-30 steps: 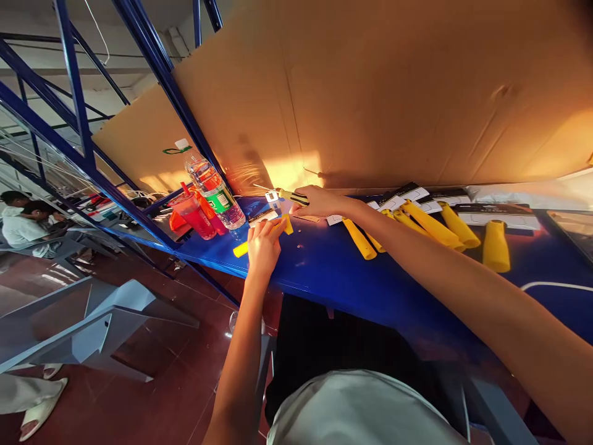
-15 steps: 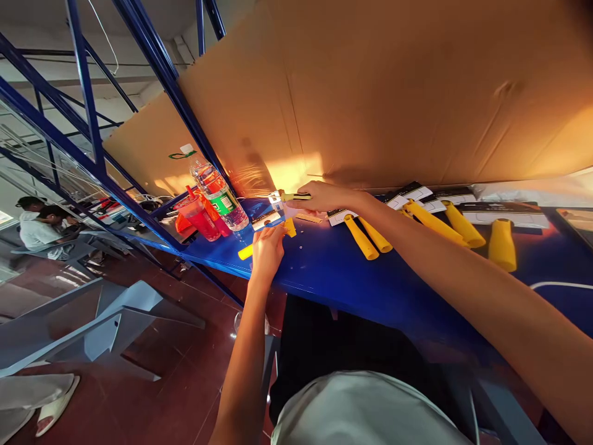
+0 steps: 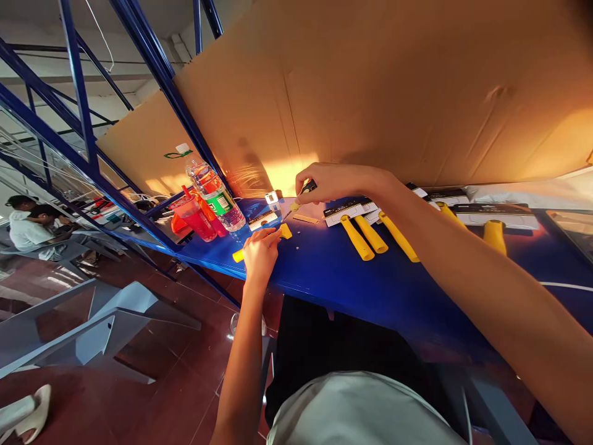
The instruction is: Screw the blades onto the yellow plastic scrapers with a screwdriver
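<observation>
My left hand [image 3: 260,254] is closed around a yellow plastic handle [image 3: 285,232] at the blue table. The handle's wide end shows right of the fingers and its other end sticks out at the left. Above and to the right, my right hand [image 3: 327,183] grips a screwdriver [image 3: 295,206] with a yellow and black handle. Its thin shaft slants down-left toward the wide end of the yellow handle; whether the tip touches cannot be told. A white-and-black card piece [image 3: 262,220] lies just behind my left hand.
Several yellow-handled scrapers [image 3: 357,238] with white-and-black sleeves lie to the right on the blue table [image 3: 333,278]. A water bottle [image 3: 221,204] and a red cup [image 3: 197,217] stand left. Cardboard [image 3: 370,93] rises behind. A grey chair [image 3: 106,327] and seated people [image 3: 39,224] are further left.
My right hand has drawn up and right, and the screwdriver has swung from nearly level to pointing down-left. My left hand still holds the yellow handle.
</observation>
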`<state>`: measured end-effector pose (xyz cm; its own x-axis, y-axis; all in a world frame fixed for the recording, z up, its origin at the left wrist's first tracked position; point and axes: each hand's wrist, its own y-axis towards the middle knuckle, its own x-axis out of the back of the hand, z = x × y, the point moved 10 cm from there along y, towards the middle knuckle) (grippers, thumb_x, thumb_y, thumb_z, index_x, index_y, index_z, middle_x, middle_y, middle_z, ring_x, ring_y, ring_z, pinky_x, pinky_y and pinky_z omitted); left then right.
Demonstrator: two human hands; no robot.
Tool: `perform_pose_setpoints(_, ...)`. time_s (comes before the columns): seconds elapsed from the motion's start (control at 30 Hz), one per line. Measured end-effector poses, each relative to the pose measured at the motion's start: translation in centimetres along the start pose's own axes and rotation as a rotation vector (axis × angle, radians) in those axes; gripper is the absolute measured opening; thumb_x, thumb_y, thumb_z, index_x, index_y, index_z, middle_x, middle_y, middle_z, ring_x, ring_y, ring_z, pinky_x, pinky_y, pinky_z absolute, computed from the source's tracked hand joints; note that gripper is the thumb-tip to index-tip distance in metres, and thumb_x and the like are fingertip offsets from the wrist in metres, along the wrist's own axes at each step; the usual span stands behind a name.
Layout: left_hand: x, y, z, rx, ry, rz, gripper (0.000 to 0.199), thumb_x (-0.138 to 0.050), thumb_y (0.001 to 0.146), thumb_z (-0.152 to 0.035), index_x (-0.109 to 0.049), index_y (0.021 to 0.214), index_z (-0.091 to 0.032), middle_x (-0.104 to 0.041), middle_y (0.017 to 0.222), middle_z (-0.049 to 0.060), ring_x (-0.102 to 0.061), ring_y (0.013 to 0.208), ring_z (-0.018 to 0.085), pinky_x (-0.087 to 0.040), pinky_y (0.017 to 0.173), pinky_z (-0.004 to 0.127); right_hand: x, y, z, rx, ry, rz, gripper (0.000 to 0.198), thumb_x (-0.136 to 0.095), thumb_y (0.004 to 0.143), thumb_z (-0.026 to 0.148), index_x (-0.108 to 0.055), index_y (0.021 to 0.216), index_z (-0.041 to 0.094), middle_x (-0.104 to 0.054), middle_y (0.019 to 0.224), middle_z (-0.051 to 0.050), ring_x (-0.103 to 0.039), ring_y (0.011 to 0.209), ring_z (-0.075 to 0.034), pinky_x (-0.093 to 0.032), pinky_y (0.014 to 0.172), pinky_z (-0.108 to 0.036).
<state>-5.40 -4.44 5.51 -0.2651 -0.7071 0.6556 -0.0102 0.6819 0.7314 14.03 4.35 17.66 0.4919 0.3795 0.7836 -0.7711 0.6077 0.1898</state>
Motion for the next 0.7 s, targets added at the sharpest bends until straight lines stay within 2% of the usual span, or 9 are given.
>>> perform_pose_setpoints(0.13,0.1,-0.1,-0.3,-0.025,0.002,-0.005,0.018,-0.079,0.102,-0.027,-0.091,0.115,-0.031,-0.087,0.113,0.005,-0.081,0.101,0.027,-0.062,0.088,0.041,-0.6,-0.3,1.2,0.01,-0.048,0.044,0.019,-0.091,0.087,0.038,-0.081,0.09,0.022,-0.072,0.076,-0.006,-0.057,0.064,-0.018,-0.032,0.06,-0.035)
perform_pose_setpoints(0.27,-0.1,-0.1,-0.2,0.005,-0.002,0.024,0.019,-0.078,0.103,-0.029,-0.091,0.117,-0.031,-0.085,0.115,0.006,-0.08,0.097,0.025,-0.06,0.08,0.036,-1.2,-0.4,1.8,0.012,-0.116,0.076,0.014,-0.085,0.089,0.034,-0.079,0.087,0.021,-0.075,0.076,-0.005,-0.056,0.06,-0.016,-0.031,0.058,-0.035)
perform_pose_setpoints(0.43,-0.4,0.1,-0.9,-0.069,0.014,0.055,0.027,-0.072,0.105,-0.022,-0.089,0.124,-0.032,-0.082,0.118,0.006,-0.076,0.105,0.025,-0.061,0.092,0.038,-1.8,-0.4,2.1,0.037,-0.203,0.109,0.012,-0.079,0.091,0.032,-0.079,0.09,0.02,-0.072,0.072,-0.003,-0.051,0.059,-0.014,-0.029,0.057,-0.033)
perform_pose_setpoints(0.7,-0.4,0.0,-0.8,-0.086,0.014,0.032,0.031,-0.07,0.104,-0.02,-0.089,0.126,-0.032,-0.082,0.119,0.006,-0.074,0.11,0.027,-0.061,0.098,0.04,-2.1,-0.2,2.5,0.098,-0.222,0.11,0.012,-0.074,0.092,0.03,-0.077,0.09,0.019,-0.072,0.072,-0.002,-0.049,0.058,-0.013,-0.029,0.056,-0.032)
